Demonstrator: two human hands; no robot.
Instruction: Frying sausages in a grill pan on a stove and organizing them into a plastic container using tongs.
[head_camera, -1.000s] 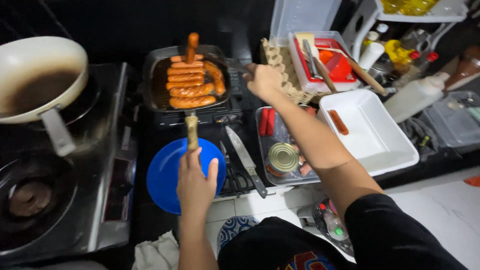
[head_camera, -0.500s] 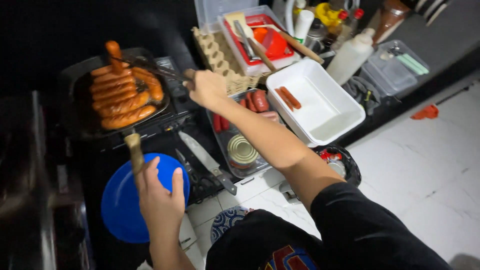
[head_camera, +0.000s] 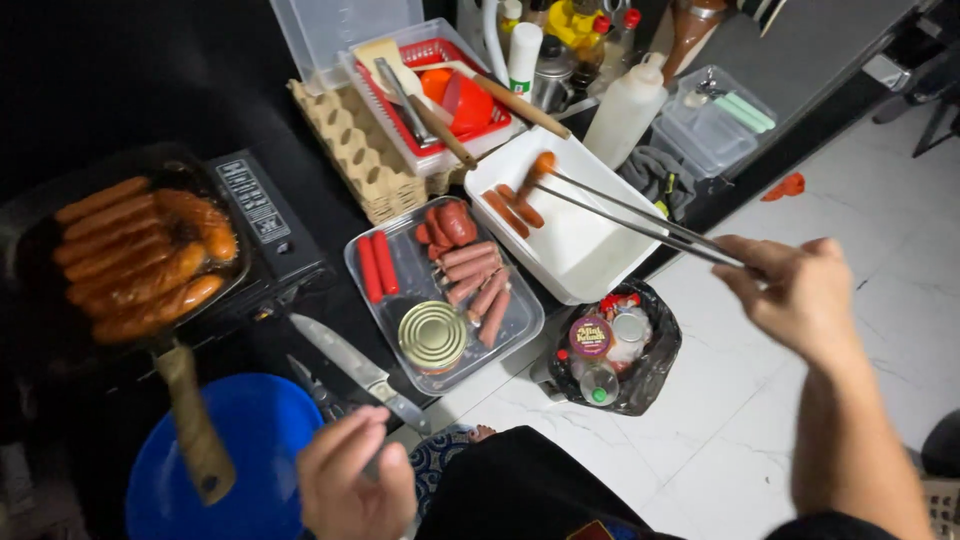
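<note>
Now tongs (head_camera: 640, 215) diag. (tips upper-left)

Beige egg carton (head_camera: 355, 150) beside stove

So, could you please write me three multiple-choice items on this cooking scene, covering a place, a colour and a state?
1. Where is the sausage gripped by the long chopsticks?
A. over the white tray
B. over the pan
C. on the floor

2. What colour is the round lid near the left hand?
A. red
B. blue
C. green

3. What is the right hand doing?
A. resting empty
B. holding a knife
C. holding the chopsticks

Answers: 1 A, the sausage hangs above the tray's far end; 2 B, it is plainly blue; 3 C, the fingers pinch the chopsticks.
</note>
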